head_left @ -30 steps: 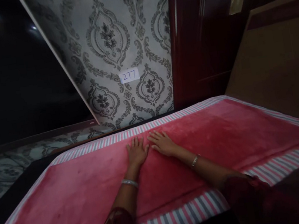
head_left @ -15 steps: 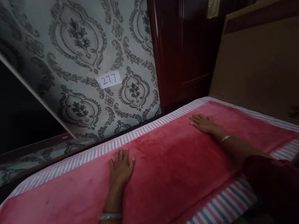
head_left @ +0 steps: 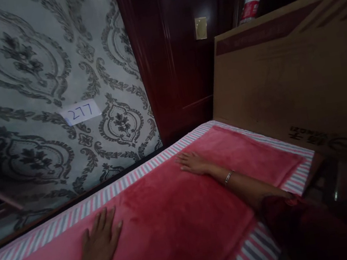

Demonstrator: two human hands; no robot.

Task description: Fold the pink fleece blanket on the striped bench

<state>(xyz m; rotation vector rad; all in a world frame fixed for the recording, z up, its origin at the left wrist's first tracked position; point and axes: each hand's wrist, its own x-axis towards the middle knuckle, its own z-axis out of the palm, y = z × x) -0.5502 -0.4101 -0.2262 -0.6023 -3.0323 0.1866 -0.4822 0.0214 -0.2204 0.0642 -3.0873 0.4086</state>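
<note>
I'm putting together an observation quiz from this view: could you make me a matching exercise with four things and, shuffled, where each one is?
Things:
1. right hand
2. paper label reading 277
3. plastic bottle
4. gold-coloured plate

Places:
A. on the dark red panel
B. palm down on the pink plush cover
C. at the cardboard box's top edge
D. on the damask-patterned wallpaper

Pairs: 1-B, 2-D, 3-C, 4-A

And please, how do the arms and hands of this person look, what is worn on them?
The left hand and right hand wear no gloves. The right arm has a thin silvery bracelet at the wrist and, higher up, a dark red sleeve. No left sleeve shows.
</note>
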